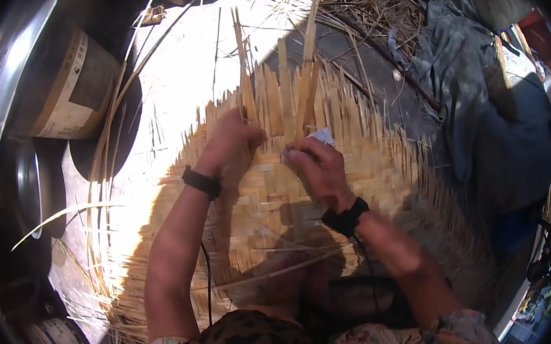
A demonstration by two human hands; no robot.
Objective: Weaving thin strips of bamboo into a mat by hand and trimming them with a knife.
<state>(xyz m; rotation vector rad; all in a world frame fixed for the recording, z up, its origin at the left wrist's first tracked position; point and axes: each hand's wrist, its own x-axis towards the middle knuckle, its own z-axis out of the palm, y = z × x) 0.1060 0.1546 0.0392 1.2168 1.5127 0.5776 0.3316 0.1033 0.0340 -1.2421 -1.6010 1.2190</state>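
Note:
A partly woven mat of flat bamboo-like strips (273, 197) lies before me, with loose strip ends fanning out along its far edge. My left hand (232, 136) is curled around narrow upright strips (245, 83) at that edge. Close by on the right, my right hand (322, 165) pinches the lower end of a long, wider strip (308, 89) that slants up and away. Something white and crumpled (323, 136) shows at the right fingers; I cannot tell whether it is cloth or tape. Another flat strip (285, 86) stands between the hands.
A large metal basin (68, 87) bearing a label is at the upper left. Long thin strips (103, 188) run along the left side. A straw heap (374, 8) lies at the far right, beside grey-green cloth (464, 69). A round container (58, 342) sits lower left.

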